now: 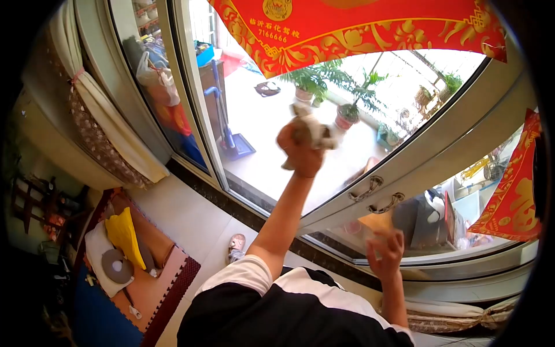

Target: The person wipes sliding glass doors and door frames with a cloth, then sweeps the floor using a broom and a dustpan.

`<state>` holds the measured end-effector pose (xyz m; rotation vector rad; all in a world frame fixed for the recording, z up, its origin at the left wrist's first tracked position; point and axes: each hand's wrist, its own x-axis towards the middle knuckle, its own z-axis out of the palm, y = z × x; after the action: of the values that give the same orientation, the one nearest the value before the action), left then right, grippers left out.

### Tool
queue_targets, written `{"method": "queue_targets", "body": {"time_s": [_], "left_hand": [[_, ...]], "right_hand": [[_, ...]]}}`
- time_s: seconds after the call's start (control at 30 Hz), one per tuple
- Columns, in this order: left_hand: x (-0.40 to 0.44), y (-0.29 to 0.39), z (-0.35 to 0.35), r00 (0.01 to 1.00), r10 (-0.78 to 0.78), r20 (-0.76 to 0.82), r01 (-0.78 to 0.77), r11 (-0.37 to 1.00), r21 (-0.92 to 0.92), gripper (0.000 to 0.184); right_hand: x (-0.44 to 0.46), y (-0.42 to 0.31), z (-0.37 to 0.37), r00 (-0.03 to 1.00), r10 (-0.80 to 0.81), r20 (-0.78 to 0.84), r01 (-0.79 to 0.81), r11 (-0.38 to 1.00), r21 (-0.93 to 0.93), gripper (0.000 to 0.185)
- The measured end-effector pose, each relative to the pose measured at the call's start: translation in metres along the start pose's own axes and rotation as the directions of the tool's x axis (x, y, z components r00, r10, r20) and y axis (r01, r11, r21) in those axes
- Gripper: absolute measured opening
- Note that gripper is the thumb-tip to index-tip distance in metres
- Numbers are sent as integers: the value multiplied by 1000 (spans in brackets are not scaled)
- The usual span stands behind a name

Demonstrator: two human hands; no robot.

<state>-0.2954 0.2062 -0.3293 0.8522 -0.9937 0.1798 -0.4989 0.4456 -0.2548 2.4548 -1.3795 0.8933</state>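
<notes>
My left hand is raised in front of the glass door, with its fingers closed around a crumpled cloth. Motion blurs both hand and cloth, so I cannot tell whether the cloth touches the pane. Lower on the right, my right hand is up near the other glass panel, its fingers bent and apart with nothing in them. Two curved metal door handles lie between the hands, on the meeting door frames. A red and gold printed sheet covers the upper part of the glass.
Beyond the glass are potted plants, a blue dustpan and a cabinet. Curtains hang at the left. On the floor lies a foam mat bearing a yellow cushion. Another red sheet is at the right.
</notes>
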Motion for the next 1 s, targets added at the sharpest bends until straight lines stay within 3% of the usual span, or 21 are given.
{"method": "queue_targets", "body": {"time_s": [0.03, 0.07, 0.13, 0.2, 0.23, 0.3, 0.33, 0.4, 0.47, 0.53, 0.57, 0.6, 0.67, 0.73, 0.8, 0.87, 0.93, 1.0], "left_hand": [[6, -13, -19, 984, -131, 120, 154, 967, -204, 66], [4, -32, -28, 984, -175, 20, 176, 984, -17, 59], [0, -69, -45, 950, -258, -179, 305, 892, 333, 53], [25, -94, -48, 746, -566, -352, 664, 670, 332, 48], [53, -82, -42, 745, -526, -411, 660, 674, 333, 45], [85, -76, -33, 940, -219, -260, 313, 856, 411, 37], [114, -50, -25, 981, -65, -185, 137, 902, 409, 34], [166, -15, -18, 995, 96, -42, -76, 941, 329, 33], [198, -5, -14, 991, 106, -87, -81, 965, 249, 31], [220, -29, -18, 967, -113, -229, 109, 994, -29, 31], [220, -50, -18, 936, -144, -323, 188, 976, 110, 31], [222, -63, -30, 959, -148, -240, 173, 981, 86, 32], [227, -78, -36, 932, -241, -272, 294, 940, 174, 33], [241, -79, -39, 933, -244, -266, 265, 963, 48, 35], [265, -46, -38, 939, -203, -277, 193, 979, -65, 35], [291, -21, -35, 994, 63, -92, -79, 980, -183, 36], [319, 5, -30, 991, 127, -30, -130, 948, -291, 34], [346, 22, -29, 963, 268, -22, -267, 963, 16, 35]], "right_hand": [[-17, 1, 1, 998, 50, 46, -50, 999, 14, 11], [-32, 0, 2, 996, 73, 47, -74, 997, 15, 9], [-59, -5, 1, 983, 179, 50, -182, 980, 81, 8], [-85, -5, 4, 956, 283, 77, -290, 950, 119, 7], [-93, -5, 7, 944, 317, 88, -327, 933, 150, 7], [-104, -6, 14, 923, 363, 130, -382, 905, 184, 7], [-101, -9, 18, 914, 378, 150, -402, 893, 201, 7], [-87, -17, 24, 910, 365, 197, -404, 888, 219, 8], [-72, -22, 35, 934, 289, 209, -337, 907, 254, 9], [-58, -28, 46, 946, 241, 218, -294, 919, 262, 9], [-51, -33, 52, 952, 231, 200, -281, 920, 273, 9], [-48, -38, 58, 956, 226, 185, -272, 919, 284, 8], [-42, -46, 73, 962, 222, 160, -262, 916, 302, 8], [-32, -53, 83, 955, 174, 242, -251, 906, 340, 9], [-13, -60, 92, 971, 129, 199, -195, 911, 362, 10], [7, -65, 100, 969, 22, 247, -114, 924, 365, 9], [32, -78, 103, 975, 2, 224, -84, 931, 355, 7], [57, -92, 105, 985, -35, 167, -33, 922, 386, 7]]}}
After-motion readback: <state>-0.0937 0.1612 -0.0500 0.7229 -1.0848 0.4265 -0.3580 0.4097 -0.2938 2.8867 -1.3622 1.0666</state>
